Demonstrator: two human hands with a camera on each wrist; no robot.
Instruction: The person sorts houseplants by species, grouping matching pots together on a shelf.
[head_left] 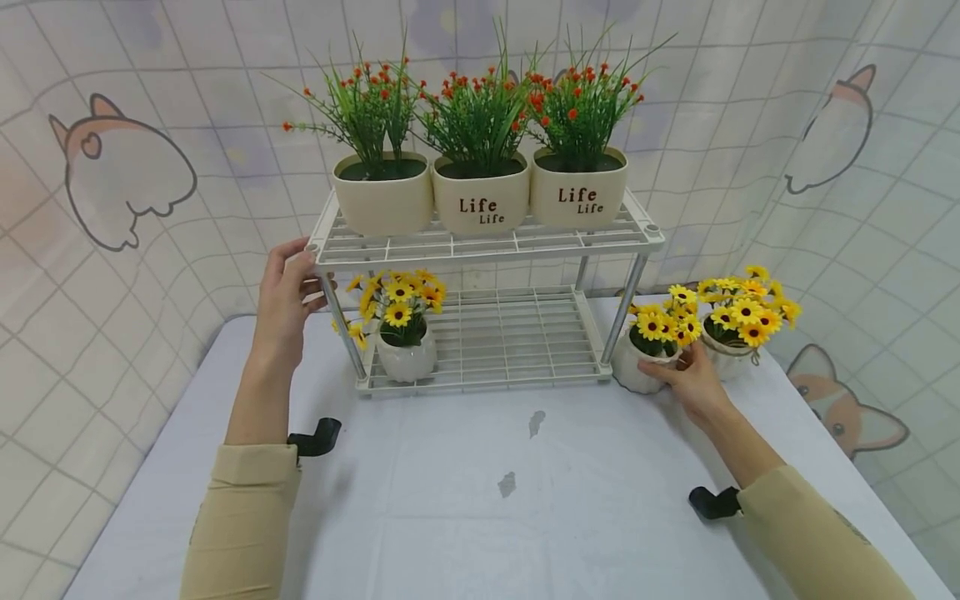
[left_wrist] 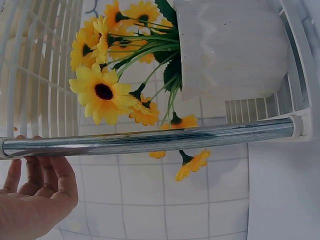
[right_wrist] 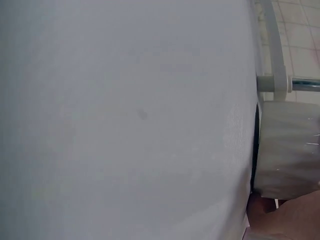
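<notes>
My left hand (head_left: 283,296) holds the upper left corner of a white two-tier wire rack (head_left: 480,257), its fingers bent at the top of the metal post (left_wrist: 150,141). With thumb and fingers, my right hand (head_left: 699,385) grips a small white flowerpot (head_left: 634,372) of yellow daisy-like flowers (head_left: 667,323). That pot stands on the table just right of the rack's front right post; in the right wrist view its side (right_wrist: 287,150) shows close to the rack foot. Another white pot (head_left: 408,357) with yellow flowers sits at the left end of the lower shelf.
Three cream planters (head_left: 480,200) with grass and small red flowers line the upper shelf. One more pot of yellow flowers (head_left: 731,360) stands behind my right hand. The table has a white cloth (head_left: 450,517) with two grey marks. Patterned curtains (head_left: 247,142) surround it.
</notes>
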